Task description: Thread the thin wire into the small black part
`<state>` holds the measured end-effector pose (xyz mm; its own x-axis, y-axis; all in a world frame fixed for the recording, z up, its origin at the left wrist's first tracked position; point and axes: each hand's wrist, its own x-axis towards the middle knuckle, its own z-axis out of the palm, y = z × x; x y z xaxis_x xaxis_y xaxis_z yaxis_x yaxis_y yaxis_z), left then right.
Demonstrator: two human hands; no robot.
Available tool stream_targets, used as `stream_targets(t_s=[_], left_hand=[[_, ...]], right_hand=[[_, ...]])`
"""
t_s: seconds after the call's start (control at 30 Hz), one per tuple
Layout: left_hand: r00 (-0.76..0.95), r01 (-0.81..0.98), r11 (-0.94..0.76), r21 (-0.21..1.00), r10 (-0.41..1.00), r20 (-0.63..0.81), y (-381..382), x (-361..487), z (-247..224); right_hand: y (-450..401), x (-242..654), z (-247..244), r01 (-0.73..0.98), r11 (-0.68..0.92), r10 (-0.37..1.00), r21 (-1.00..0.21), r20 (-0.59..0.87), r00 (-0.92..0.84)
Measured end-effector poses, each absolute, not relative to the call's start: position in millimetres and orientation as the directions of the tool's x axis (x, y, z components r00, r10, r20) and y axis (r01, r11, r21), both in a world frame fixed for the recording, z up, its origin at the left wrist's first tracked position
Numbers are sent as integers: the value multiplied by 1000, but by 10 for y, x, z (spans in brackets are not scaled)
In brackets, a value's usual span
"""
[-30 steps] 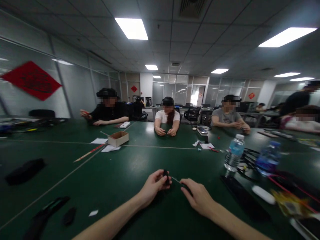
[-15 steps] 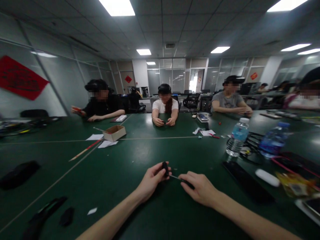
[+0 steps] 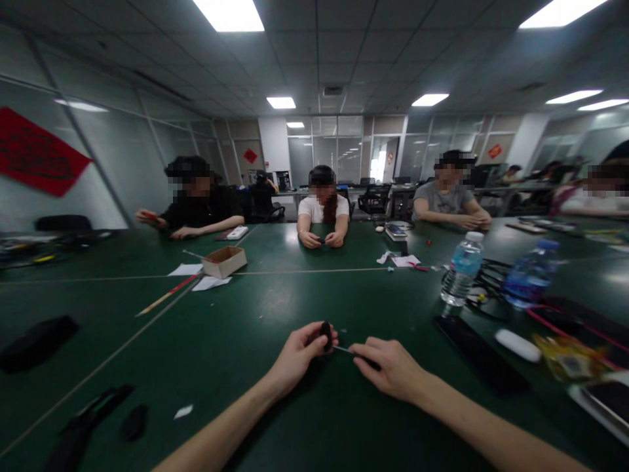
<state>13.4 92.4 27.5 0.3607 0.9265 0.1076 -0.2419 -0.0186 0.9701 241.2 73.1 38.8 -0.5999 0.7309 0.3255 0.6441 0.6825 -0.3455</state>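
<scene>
Fingers (image 3: 313, 341) of left hand (image 3: 297, 359) curled round small black object (image 3: 326, 335), gripped over green table (image 3: 255, 328). Fingers (image 3: 369, 347) of right hand (image 3: 390, 372) pinched narrowly on dark piece (image 3: 371, 363); thin metal pin (image 3: 344, 350) spanned gap between hands. Plastic water bottle (image 3: 462, 278) stood to right beside black cables (image 3: 494, 274); cardboard box (image 3: 224, 261) sat farther ahead, left.

1 head-worn camera (very wide-angle) looks forward and down along the green table (image 3: 230, 347).
</scene>
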Motion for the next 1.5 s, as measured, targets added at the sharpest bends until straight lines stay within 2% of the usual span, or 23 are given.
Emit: stream_targets(t_s=[0.17,0.4,0.6,0.77,0.97,1.5], left_hand=[[371,-226,-26,974,922,111,912,136,308],[393,-221,48,974,919,44,906,126,315],[396,-223,59,973,918,35,891,124,306],[328,-270,86,959,944,8,877,166,270],[265,-307,55,950,964,30,869,210,251],[285,-272,26,962,957,55,873,188,237]], right_hand=[[743,2426,382,619,696,718,-365,319,-619],[739,2446,402,584,690,714,-427,275,-643],[735,2450,391,589,701,706,-402,270,-655],[716,2401,400,617,671,735,-411,261,-625],[709,2356,374,629,612,783,-479,253,-568],[706,2360,359,623,621,778,-477,274,-566]])
